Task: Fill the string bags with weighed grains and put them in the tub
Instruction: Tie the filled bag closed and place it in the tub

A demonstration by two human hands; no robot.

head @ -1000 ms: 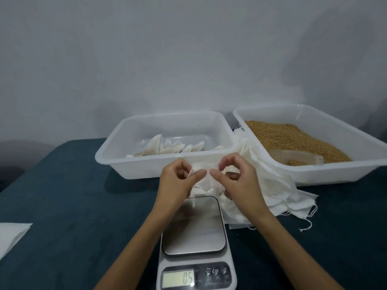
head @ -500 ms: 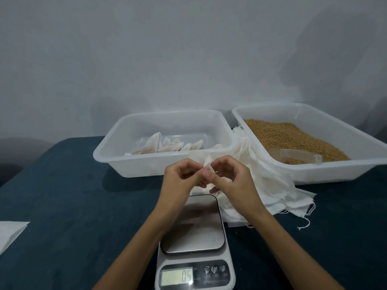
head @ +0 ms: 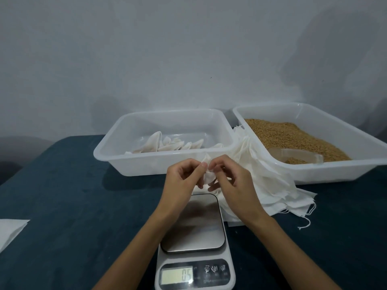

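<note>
Pinching bag (head: pixel 209 176) mouth between left hand (head: pixel 184 178) and right hand (head: pixel 232 183), above scale (head: pixel 193 225); likely opening it, grain (head: pixel 293 139) scooping next, right of hands.

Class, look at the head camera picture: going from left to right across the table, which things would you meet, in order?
Flat white sheet at the table's left edge → translucent plastic tub holding filled white bags → pile of empty white string bags → translucent plastic tub of brown grain.

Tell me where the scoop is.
The clear scoop lies in the right tub, half sunk in the grain near its front rim.
</note>
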